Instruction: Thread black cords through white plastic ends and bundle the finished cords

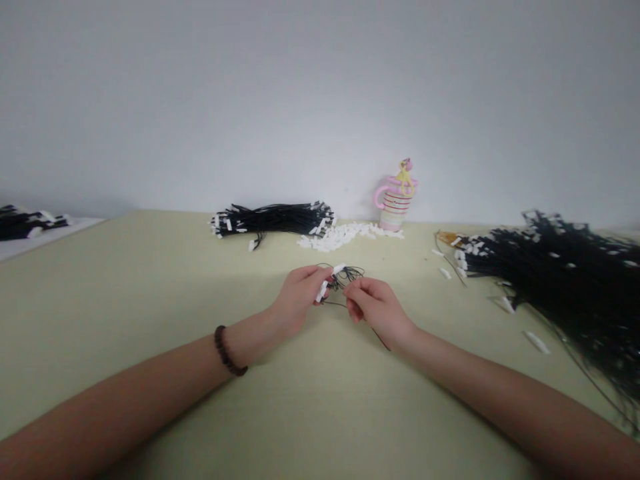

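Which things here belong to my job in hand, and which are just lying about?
Likely the job:
thin coiled black cord with white bits, in left hand and right hand
tidy black cord bundle with white ends
pile of small white pieces
loose black cord heap at right

Apparently just lying about:
striped cup with pink handle and yellow charm
blurred amber-coloured item

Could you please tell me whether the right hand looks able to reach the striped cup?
Probably yes: nothing tall stands between the right hand and the striped cup, though that hand is busy with black wire.
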Demonstrator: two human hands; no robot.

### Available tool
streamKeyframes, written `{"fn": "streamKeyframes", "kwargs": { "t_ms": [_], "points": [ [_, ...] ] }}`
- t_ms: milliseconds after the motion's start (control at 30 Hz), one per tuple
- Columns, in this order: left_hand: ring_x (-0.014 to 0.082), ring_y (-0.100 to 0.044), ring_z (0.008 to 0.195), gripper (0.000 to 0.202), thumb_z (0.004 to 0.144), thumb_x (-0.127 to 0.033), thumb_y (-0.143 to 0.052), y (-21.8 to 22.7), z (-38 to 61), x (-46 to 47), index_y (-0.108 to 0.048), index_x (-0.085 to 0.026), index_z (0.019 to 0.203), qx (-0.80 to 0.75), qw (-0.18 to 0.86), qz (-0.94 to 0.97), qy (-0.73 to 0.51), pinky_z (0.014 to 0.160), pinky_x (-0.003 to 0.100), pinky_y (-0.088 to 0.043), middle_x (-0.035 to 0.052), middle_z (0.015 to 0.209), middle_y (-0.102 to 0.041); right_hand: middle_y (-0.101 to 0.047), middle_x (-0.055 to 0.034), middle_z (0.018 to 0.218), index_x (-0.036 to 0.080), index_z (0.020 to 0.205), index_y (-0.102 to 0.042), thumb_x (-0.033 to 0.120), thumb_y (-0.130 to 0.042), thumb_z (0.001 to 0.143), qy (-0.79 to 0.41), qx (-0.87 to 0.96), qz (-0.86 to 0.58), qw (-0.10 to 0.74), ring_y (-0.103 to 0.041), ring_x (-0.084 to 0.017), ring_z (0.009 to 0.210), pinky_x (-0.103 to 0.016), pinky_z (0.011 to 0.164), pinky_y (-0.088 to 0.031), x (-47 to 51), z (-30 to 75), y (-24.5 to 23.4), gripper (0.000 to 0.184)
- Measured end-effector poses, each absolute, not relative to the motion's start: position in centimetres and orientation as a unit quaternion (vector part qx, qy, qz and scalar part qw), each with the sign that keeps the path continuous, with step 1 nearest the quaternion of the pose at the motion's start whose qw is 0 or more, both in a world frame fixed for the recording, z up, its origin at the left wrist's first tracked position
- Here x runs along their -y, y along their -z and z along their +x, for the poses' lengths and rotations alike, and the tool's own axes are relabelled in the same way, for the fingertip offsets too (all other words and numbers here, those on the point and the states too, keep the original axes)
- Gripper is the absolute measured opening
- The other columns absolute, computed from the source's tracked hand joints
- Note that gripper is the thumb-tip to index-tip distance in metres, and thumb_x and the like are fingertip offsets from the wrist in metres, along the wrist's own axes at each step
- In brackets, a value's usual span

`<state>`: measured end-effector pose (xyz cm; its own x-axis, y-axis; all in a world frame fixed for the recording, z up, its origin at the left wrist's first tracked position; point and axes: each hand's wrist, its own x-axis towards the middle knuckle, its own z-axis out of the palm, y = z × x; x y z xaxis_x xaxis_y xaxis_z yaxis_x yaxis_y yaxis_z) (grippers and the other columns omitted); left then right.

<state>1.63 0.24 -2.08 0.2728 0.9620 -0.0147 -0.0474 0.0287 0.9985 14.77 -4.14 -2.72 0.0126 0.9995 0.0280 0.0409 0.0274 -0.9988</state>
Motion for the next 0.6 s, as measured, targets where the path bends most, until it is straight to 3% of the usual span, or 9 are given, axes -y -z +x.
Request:
{"fn": "streamKeyframes", "kwargs": {
  "t_ms": [267, 600],
  "points": [
    [0.0065, -0.035, 0.046, 0.029, 0.068, -0.042, -0.055, 2.16, 1.67, -0.06, -0.053, -0.014, 0.063, -0.420, 0.583, 0.542, -0.436, 0.041, 0.019, -0.023, -0.0033, 0.051, -0.041, -0.044, 0.0029, 0.047, 0.014, 0.053, -0.046, 0.024, -0.055, 0.067, -0.598, 0.388, -0.473, 0.517, -0.039, -0.005, 0.039, -0.019, 0.039, -0.026, 4.46, 14.46, 2.38, 0.019],
    [0.0065, -0.035, 0.045, 0.028, 0.069, -0.041, -0.054, 2.09, 1.69, -0.02, -0.053, -0.014, 0.063, -0.409, 0.588, 0.543, -0.438, 0.041, 0.019, -0.023, -0.0036, 0.050, -0.040, -0.043, 0.0043, 0.054, 0.013, 0.060, -0.046, 0.022, -0.058, 0.065, -0.663, 0.308, -0.425, 0.534, -0.036, -0.003, 0.040, -0.018, 0.040, -0.026, 4.74, 14.10, 2.43, 0.016]
  ]
}}
